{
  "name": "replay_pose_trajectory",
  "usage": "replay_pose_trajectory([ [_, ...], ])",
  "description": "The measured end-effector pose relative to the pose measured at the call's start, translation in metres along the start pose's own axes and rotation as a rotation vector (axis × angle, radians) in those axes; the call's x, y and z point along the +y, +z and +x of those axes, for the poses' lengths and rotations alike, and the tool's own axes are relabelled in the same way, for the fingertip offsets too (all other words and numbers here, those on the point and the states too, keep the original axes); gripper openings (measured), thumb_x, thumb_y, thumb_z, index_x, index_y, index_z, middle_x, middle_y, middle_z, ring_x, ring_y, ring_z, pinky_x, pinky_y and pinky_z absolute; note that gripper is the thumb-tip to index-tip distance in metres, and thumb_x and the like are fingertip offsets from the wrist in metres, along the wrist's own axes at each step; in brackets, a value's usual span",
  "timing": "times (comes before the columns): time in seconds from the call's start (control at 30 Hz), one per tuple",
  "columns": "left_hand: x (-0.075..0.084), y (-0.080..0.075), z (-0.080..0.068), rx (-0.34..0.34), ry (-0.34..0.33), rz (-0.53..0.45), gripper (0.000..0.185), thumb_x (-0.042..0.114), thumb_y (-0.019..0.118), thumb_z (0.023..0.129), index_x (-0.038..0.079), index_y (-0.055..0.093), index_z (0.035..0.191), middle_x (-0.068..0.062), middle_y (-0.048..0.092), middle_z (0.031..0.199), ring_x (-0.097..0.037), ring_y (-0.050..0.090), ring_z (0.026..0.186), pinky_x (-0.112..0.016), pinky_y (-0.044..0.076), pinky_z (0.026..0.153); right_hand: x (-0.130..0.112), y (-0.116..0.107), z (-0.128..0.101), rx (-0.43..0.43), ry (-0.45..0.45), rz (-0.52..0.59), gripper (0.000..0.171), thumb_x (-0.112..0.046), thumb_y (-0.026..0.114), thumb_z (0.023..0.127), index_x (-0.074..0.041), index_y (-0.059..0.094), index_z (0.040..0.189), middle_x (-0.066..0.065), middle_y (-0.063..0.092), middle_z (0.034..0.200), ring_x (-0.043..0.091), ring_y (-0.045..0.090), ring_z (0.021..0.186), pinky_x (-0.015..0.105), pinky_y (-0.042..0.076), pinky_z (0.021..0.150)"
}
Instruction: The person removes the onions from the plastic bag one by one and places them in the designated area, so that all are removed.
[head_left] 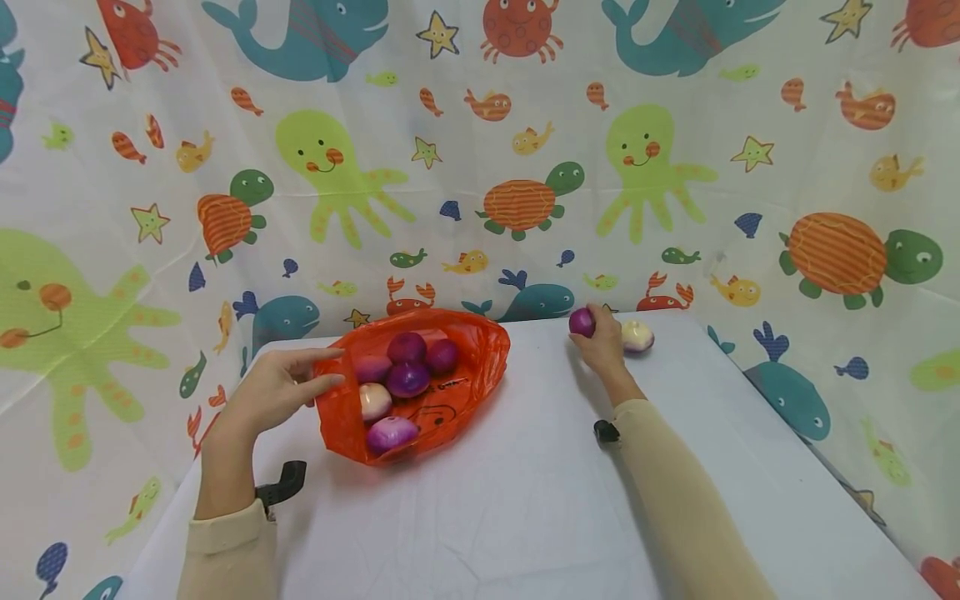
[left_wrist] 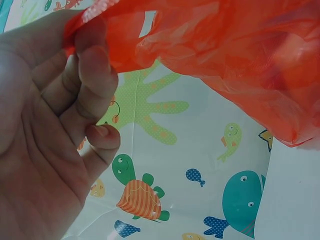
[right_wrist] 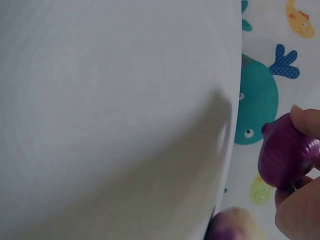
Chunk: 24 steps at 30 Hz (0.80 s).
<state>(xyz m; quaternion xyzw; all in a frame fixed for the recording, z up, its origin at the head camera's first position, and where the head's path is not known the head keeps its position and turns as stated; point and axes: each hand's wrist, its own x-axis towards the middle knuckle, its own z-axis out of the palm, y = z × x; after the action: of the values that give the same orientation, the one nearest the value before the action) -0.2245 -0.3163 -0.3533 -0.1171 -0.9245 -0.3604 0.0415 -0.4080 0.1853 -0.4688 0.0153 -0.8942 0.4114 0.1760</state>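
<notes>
Purple onion (head_left: 581,322): held in the right hand (head_left: 602,346) near the far edge of the desk (head_left: 525,500), fingers curled round it; the wrist view shows fingertips (right_wrist: 306,121) on its skin.
Pale onion (head_left: 637,335): lies on the desk just beside that hand.
Orange bag (head_left: 450,392): open on the desk, well apart from the right hand, with several onions (head_left: 407,377) inside.
Left hand (head_left: 279,387): its grip pinches the bag's rim, holding the mouth open.
Risk: the smooth round onion could slip from the fingers and roll off the desk; if the pinch loosens, the thin rim would likely sag and the mouth close.
</notes>
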Motion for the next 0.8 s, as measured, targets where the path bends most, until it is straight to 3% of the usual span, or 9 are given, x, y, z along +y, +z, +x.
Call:
replay_pose_trajectory([
  [0.23,0.0011,-0.0002,0.0000,0.005,-0.006,0.011,0.053,0.040,0.074,0.097,0.011,0.066,0.141,-0.005,0.076,0.095,-0.024,0.068,0.080,-0.030,0.060,0.070,0.0016,-0.0042,0.0007,-0.052,0.028,-0.138,0.067,-0.013,0.078,0.091,-0.005,0.049,0.151,0.024,0.041,0.158,0.048,0.041,0.142,0.064,0.026,0.114],
  [0.8,0.0016,-0.0007,-0.0010,0.002,-0.011,0.010,0.053,0.040,0.073,0.097,0.012,0.065,0.142,-0.006,0.077,0.098,-0.024,0.068,0.081,-0.031,0.060,0.071,0.0074,-0.0081,-0.0019,-0.127,0.022,-0.213,0.070,-0.008,0.076,0.089,0.003,0.047,0.152,0.031,0.039,0.156,0.052,0.039,0.143,0.063,0.032,0.120],
])
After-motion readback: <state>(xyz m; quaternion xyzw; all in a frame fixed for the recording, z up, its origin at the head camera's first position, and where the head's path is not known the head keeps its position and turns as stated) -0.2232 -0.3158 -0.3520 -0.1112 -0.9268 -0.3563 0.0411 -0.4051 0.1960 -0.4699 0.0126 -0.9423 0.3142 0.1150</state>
